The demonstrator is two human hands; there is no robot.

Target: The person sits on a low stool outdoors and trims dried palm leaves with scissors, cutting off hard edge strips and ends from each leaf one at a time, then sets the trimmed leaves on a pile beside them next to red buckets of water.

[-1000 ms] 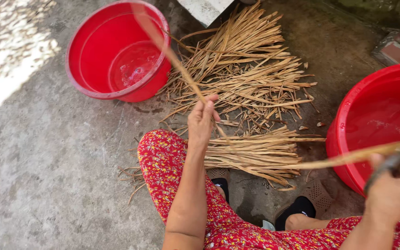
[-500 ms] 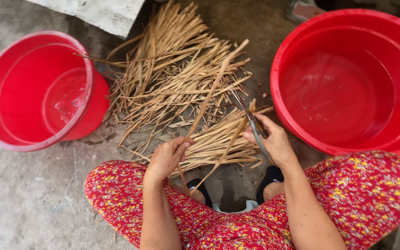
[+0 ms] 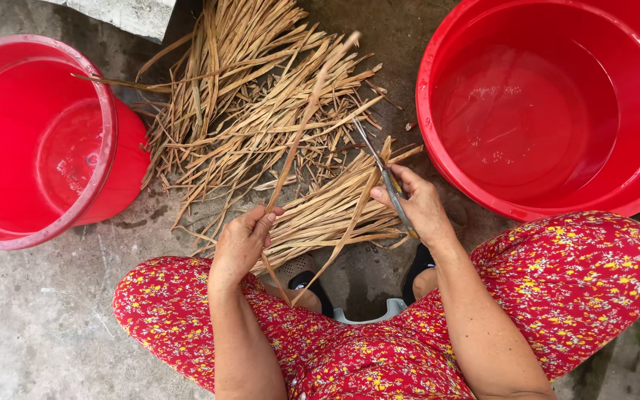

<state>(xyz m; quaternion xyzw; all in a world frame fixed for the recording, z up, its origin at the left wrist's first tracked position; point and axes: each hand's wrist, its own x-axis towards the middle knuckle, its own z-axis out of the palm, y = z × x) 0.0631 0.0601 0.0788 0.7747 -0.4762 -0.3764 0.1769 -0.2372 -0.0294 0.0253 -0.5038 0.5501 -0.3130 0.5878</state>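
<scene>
Item: 1 dry tan strip (image 3: 307,126), long and narrow.
- Location: rises from the left hand (image 3: 240,243) and crosses over the heap of dry strips (image 3: 261,118) on the concrete ground (image 3: 31,311).
- Long axis: from the grip it runs up and away from the person, leaning to the right, with its blurred tip above the far side of the heap. A short tail hangs below the grip toward the lap.

Left hand: just at the near edge of the heap, fingers curled tight around the strip's lower part. It is the nearer hand, in contact.

Right hand (image 3: 420,211): at the heap's near right corner, closed around a slim metal blade tool (image 3: 381,169). The blade points up and left toward the strip's middle, near it but apart.

Surroundings: 1 red bucket (image 3: 105,133) left of the heap and 1 red basin (image 3: 438,148) right of it, both wet inside.
</scene>
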